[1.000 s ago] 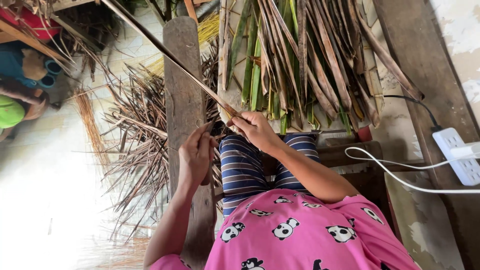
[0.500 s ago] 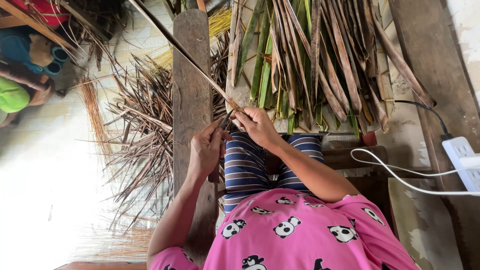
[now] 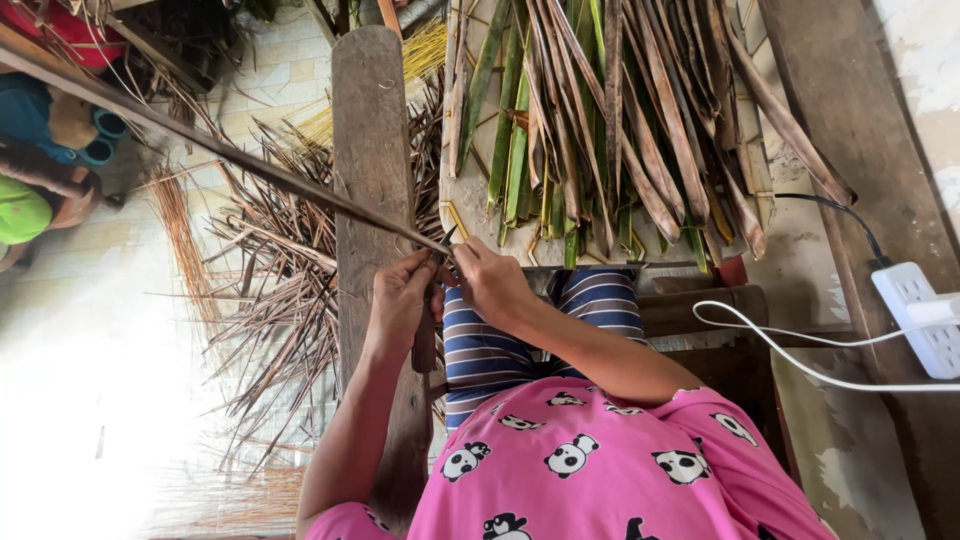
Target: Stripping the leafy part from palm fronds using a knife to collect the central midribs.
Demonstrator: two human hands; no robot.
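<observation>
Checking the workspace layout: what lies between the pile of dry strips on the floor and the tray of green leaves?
A wooden plank, seen in the head view.

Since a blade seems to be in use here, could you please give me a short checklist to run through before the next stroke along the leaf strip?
1. Left hand closed on the dark-handled knife: ok.
2. Right hand pinching the long brown dried leaf strip at its near end: ok.
3. Blade edge clear of the right fingers: cannot tell, blade mostly hidden.
4. Strip runs free, up and leftward over the upright wooden plank: ok.
5. White cable clear of both hands: ok.
6. Pile of green and brown leaves within reach ahead: ok.
</observation>
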